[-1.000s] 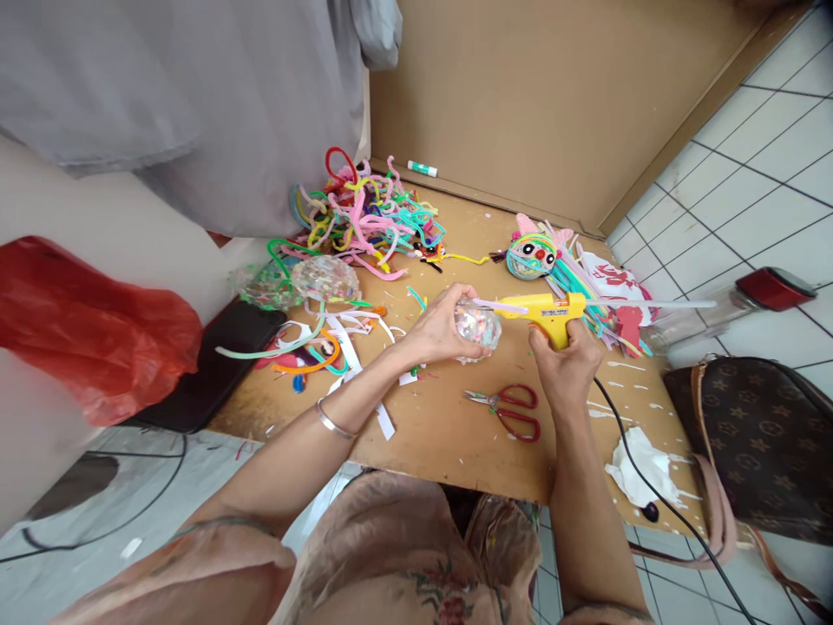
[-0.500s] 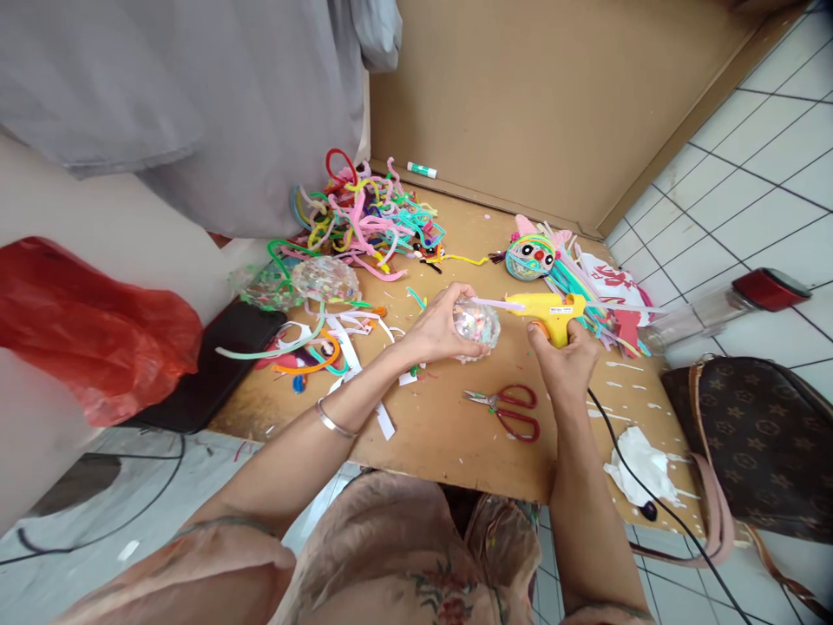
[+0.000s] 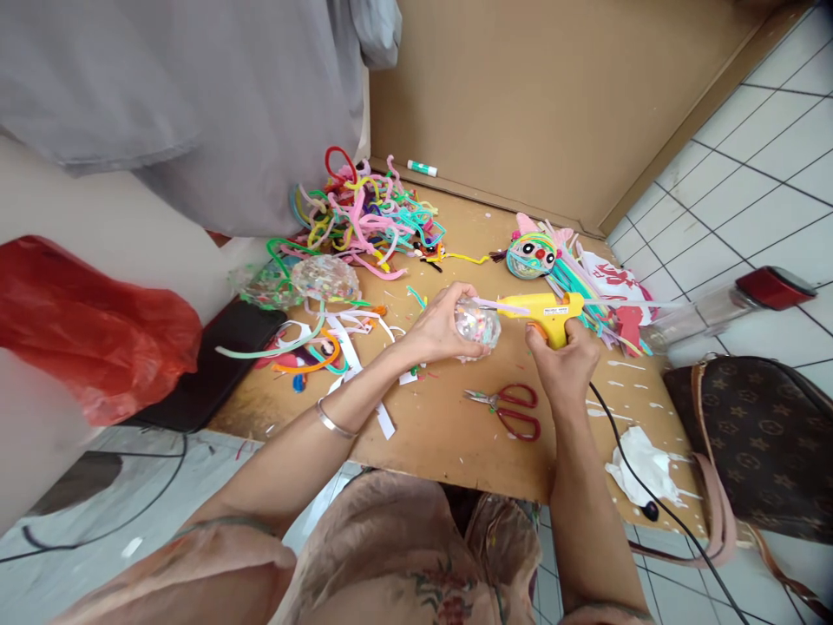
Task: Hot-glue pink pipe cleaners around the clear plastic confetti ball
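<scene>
My left hand (image 3: 448, 325) is closed around a clear ball (image 3: 480, 328) with colourful bits in it. A pale lilac strip (image 3: 504, 305), like a pipe cleaner, runs from the top of the ball to the right. Gripped in my right hand (image 3: 565, 360) is a yellow glue gun (image 3: 550, 311), its nozzle pointing left at the ball and strip. Whether the nozzle touches them I cannot tell. Red-handled scissors (image 3: 517, 410) lie below on the table. Beyond the glue gun sits a ball wound with coloured strands (image 3: 532, 254), with eyes and a red nose.
A heap of pipe cleaners (image 3: 370, 213) fills the back left, with a second clear ball (image 3: 325, 279) before it. A glue stick (image 3: 423, 168) lies at the back. At right are a clear bottle (image 3: 706, 317), white tissue (image 3: 644, 464), a brown bag (image 3: 761, 443) and the black cord (image 3: 625, 447).
The glue gun's nozzle has shifted slightly left, closer to the clear ball. My left hand and the ball stay nearly where they were.
</scene>
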Motion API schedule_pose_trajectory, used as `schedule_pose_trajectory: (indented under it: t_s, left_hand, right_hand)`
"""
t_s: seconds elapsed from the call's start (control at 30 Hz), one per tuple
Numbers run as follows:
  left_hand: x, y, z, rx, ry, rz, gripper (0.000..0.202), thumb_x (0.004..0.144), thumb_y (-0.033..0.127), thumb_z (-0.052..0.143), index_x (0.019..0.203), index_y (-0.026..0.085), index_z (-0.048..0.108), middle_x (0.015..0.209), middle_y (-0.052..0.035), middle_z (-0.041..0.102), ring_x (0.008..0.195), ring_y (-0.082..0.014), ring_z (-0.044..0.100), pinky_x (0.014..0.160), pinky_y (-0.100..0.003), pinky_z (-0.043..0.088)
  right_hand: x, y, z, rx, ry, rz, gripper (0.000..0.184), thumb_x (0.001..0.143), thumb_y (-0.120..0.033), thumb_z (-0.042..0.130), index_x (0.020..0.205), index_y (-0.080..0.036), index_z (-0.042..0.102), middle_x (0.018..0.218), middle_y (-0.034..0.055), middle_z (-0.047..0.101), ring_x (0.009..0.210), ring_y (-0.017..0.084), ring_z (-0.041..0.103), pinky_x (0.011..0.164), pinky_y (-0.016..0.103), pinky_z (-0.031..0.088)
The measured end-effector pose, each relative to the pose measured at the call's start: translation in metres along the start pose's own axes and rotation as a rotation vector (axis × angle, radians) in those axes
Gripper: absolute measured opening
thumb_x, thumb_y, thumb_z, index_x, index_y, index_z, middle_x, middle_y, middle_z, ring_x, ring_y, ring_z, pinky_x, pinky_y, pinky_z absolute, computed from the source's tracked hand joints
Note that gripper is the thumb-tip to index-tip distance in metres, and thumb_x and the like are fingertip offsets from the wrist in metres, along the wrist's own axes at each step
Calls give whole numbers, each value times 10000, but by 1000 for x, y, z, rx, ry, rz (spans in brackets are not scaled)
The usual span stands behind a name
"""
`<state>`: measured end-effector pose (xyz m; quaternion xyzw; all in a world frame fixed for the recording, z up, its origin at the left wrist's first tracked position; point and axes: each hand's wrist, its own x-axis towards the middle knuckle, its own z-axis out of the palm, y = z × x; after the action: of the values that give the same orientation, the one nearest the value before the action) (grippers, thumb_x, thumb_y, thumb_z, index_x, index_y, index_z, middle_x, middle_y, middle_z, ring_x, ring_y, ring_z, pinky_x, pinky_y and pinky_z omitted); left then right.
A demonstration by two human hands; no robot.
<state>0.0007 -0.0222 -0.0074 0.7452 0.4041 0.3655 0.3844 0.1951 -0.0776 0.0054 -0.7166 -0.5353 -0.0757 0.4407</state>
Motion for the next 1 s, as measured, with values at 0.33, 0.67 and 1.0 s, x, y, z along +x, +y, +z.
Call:
schedule_pose_trajectory:
  t_s: [0.33,0.67,1.0]
  left_hand:
    - [0,-2,2,45,11,31,715,533,290,803,1153,205,458,1129,-45,557,1051,-236,548,913,-350,459]
    - [0,-4,2,61,15,46,711,528,295,808,1141,212,459,1125,-48,554,1049,-245,545,897,-359,460]
    - [1,-7,3,62,21,59,728,523,301,808,1158,211,463,1157,-54,548,1064,-247,542,913,-369,461]
  right_hand:
    - [0,-1,-1,13,-4,-11,358,631,-390,605,562,-260,278,555,-79,301,518,99,271,525,263,300]
    - [-1,1,-1,9,-2,-45,344,657,-381,594,570,-257,286,553,-78,310,523,100,285,526,258,295]
    - [-1,1,-2,43,-24,-38,306,649,-361,601,573,-250,327,564,-73,348,519,96,306,517,254,299]
